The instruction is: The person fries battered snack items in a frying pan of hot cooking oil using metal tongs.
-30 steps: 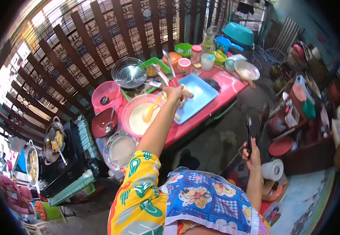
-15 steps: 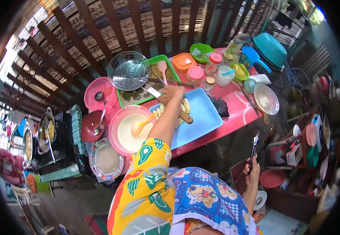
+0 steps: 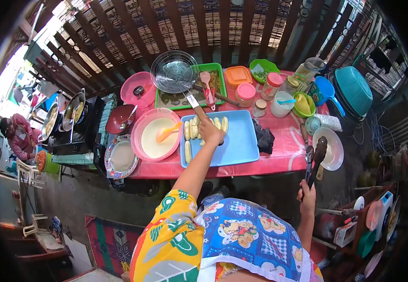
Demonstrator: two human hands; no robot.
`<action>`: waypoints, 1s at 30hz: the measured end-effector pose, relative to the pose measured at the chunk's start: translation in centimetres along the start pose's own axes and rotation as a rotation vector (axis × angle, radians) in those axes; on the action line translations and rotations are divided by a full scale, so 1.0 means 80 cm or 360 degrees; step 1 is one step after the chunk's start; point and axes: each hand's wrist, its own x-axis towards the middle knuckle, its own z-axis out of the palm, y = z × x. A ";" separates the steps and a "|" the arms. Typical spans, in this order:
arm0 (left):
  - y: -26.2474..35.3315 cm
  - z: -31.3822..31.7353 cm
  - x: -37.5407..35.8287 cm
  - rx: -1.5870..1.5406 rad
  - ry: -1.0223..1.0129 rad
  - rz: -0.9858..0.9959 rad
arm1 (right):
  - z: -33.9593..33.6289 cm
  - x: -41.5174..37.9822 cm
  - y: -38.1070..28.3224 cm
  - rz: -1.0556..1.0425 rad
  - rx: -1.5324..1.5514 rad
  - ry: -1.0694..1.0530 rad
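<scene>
My left hand (image 3: 212, 132) is closed around the wooden handle of a large round wire skimmer (image 3: 174, 73). The skimmer's mesh hangs over the corner of a green tray (image 3: 180, 104). Below that hand lies a light blue tray (image 3: 241, 148) with several peeled bananas (image 3: 187, 151) along its left part. Left of it, a pink basin (image 3: 138, 149) contains pale batter (image 3: 153, 145) and an orange ladle (image 3: 167, 132). My right hand (image 3: 306, 195) grips a pair of tongs (image 3: 313, 164), dark-ended and pointing up, beside the table's right end.
Jars (image 3: 245, 93), an orange-lidded box (image 3: 238, 75) and a blue dipper (image 3: 323, 89) crowd the table's back right. A white bowl (image 3: 330, 148) sits at the right end. Pans (image 3: 75, 110) stand on the stove at left, with a person (image 3: 21, 136) beyond.
The view has swung left, and the table looks farther off. My left hand has moved down to the end of the skimmer's handle. The tongs have come up closer to the table.
</scene>
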 end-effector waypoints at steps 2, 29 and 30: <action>0.005 -0.001 0.005 0.0062 -0.0051 -0.0232 | -0.008 0.000 -0.001 0.0019 -0.0031 0.0003; -0.010 0.016 0.108 -0.1535 -0.0583 -0.0699 | -0.241 -0.073 -0.024 -0.0201 0.1118 -0.0125; 0.015 0.033 0.094 -0.1525 -0.0597 -0.0623 | -0.272 -0.075 -0.025 -0.0226 0.1122 -0.0108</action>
